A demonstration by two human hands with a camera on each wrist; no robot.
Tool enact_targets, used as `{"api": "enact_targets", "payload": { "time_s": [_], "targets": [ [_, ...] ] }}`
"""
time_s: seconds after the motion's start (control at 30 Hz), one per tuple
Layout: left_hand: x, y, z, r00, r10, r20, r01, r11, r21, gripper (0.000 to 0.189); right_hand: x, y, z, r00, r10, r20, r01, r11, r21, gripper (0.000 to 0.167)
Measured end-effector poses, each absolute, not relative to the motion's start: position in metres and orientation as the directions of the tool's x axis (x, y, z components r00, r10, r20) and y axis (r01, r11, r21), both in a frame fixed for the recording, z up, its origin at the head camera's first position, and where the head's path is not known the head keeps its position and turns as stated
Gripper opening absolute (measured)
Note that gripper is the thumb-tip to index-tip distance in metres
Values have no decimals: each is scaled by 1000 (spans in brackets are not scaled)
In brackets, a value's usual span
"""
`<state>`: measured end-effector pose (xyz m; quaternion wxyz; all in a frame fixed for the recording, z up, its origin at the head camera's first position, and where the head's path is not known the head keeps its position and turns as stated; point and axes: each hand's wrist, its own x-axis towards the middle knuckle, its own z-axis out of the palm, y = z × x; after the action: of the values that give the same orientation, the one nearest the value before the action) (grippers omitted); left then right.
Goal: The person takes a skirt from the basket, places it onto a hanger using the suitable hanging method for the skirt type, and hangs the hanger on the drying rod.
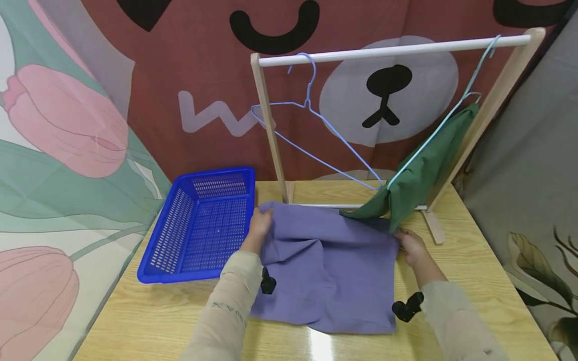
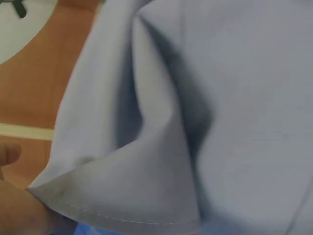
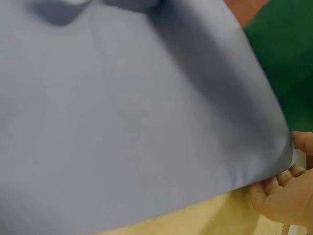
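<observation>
The purple cloth (image 1: 356, 286) looks matt, the basket (image 1: 189, 276) plastic

Wears a long left sleeve (image 1: 217, 326) of pale cream cloth, loose and creased, with dark lettering (image 1: 230, 309) too small to read along the forearm; ends it in a plain cuff (image 1: 244, 263); wears a matching pale right sleeve (image 1: 460, 321), with a small dark mark (image 1: 487, 351) on it; bears a rounded black device (image 1: 268, 283) at the left wrist, another black device (image 1: 408, 307), two-lobed, at the right; shows a bare left hand (image 1: 260, 223) and right hand (image 1: 411, 245).
</observation>
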<state>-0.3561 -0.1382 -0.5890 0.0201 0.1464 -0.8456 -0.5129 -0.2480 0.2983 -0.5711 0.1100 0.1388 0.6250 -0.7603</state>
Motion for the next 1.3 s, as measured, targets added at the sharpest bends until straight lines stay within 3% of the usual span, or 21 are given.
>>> {"api": "enact_targets", "payload": {
  "time_s": [0.1, 0.23, 0.33, 0.4, 0.57, 0.67, 0.8, 1.03, 1.17, 1.3],
  "targets": [
    [-317, -120, -543, -951, -303, -56, -210, 505, 837, 76, -214, 267, -526, -904, 30, -427, 428, 36, -903, 65],
    [-249, -100, -476, -947, -229, 227, 19, 663, 748, 64, -186, 251, -506, -893, -22, -449, 435, 206, -877, 69],
    [-220, -97, -470, -894, -137, 427, 176, 768, 615, 49, -171, 246, -504, -895, -16, -446, 427, 262, -866, 61],
    [-206, -98, -473, -884, -86, 460, 227, 782, 581, 41, -161, 244, -504, -889, -12, -457, 435, 286, -854, 54],
    [-171, -102, -483, -929, -19, 371, 241, 728, 642, 26, -135, 239, -504, -869, -20, -494, 466, 298, -833, 44],
    [-152, -109, -491, -959, -46, 281, 160, 730, 665, 23, -121, 235, -506, -865, -27, -501, 472, 291, -832, 37],
    [-134, -122, -503, -973, -132, 192, 10, 799, 601, 24, -105, 229, -511, -861, -48, -507, 477, 275, -835, 27],
    [-115, -144, -518, -974, -207, 92, -159, 913, 375, 35, -84, 222, -522, -842, -250, -477, 444, 179, -878, 59],
    [-115, -153, -524, -971, -214, 106, -162, 916, 366, 38, -78, 221, -524, -854, -247, -458, 430, 164, -888, 59],
    [-118, -158, -524, -968, -215, 126, -142, 892, 430, 38, -76, 224, -525, -862, -233, -451, 418, 179, -891, 56]
  ]
}}
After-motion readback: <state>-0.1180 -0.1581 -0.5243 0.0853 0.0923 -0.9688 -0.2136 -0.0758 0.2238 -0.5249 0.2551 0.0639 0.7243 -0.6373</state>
